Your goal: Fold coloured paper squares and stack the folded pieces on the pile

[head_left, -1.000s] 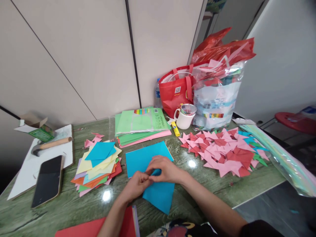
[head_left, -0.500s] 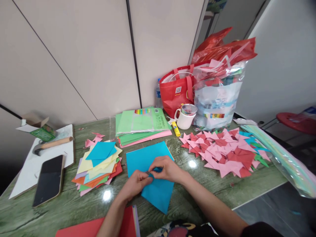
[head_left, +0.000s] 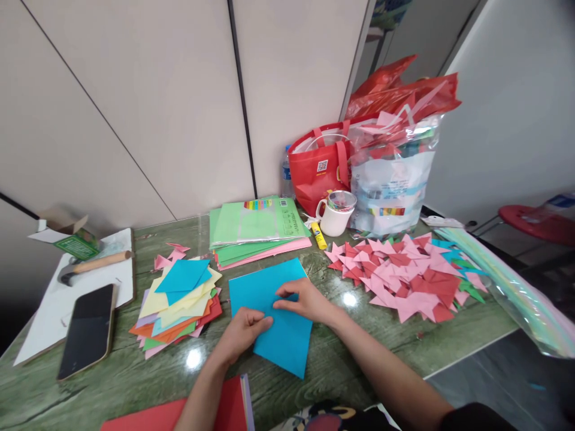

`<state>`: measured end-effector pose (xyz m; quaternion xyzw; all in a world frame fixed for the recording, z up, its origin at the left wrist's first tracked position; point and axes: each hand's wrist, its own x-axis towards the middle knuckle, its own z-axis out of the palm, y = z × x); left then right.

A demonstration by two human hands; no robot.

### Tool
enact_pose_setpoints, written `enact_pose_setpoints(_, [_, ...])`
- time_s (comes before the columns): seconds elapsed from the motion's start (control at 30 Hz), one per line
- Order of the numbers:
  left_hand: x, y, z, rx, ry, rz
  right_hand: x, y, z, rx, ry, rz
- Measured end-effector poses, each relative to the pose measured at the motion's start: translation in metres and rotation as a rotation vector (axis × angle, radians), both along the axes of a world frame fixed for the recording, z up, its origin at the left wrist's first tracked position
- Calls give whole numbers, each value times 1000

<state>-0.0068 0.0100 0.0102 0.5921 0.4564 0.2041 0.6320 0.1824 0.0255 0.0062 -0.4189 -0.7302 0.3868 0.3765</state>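
My left hand rests on the near left edge of a folded blue paper, fingers curled and thumb pressed onto it. My right hand lies on the paper's far edge, its fingers stretched flat and the tips pointing left. The folded piece lies tilted on the green table, partly over a larger flat blue sheet.
A stack of coloured squares lies to the left, with a phone and a hammer beyond. Green and pink sheets, a glue stick, a mug and bags stand behind. Folded pink and red pieces lie right. Red paper lies near.
Both hands were pinching the paper's top corner together. They have since moved apart and pressed down, and the folded blue paper lies flatter on the table.
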Motion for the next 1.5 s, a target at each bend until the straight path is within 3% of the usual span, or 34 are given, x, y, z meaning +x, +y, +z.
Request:
enact_pose_setpoints(0.3, [2,-2,8,-162,-115,115,7,7,-3,29,26,-234])
enact_pose_setpoints(0.5, [1,-2,7,-132,-137,200,13,11,-2,41,64,-332])
enact_pose_setpoints(0.57, [-2,1,7,-75,-200,348,15,13,-2,49,109,-400])
enact_pose_setpoints(0.67, [-8,9,8,97,-400,720,17,14,-5,110,126,-443])
enact_pose_setpoints(0.8, [-18,18,9,353,-641,1123,8,11,-16,291,-64,-263])
enact_pose_setpoints(0.93, [-24,21,7,403,-744,1262,-4,6,-28,379,-308,-35])
enact_pose_setpoints(1.07, [-21,21,4,320,-736,1276,-9,4,-35,349,-448,38])
enact_pose_setpoints(1.37, [-13,17,7,142,-612,1065,-9,6,-39,286,-412,15])
enact_pose_setpoints(1.43, [-12,13,11,94,-603,910,-10,6,-39,271,-382,0])
enact_pose_setpoints(1.5, [-10,7,16,6,-574,636,-10,5,-38,262,-351,-17])
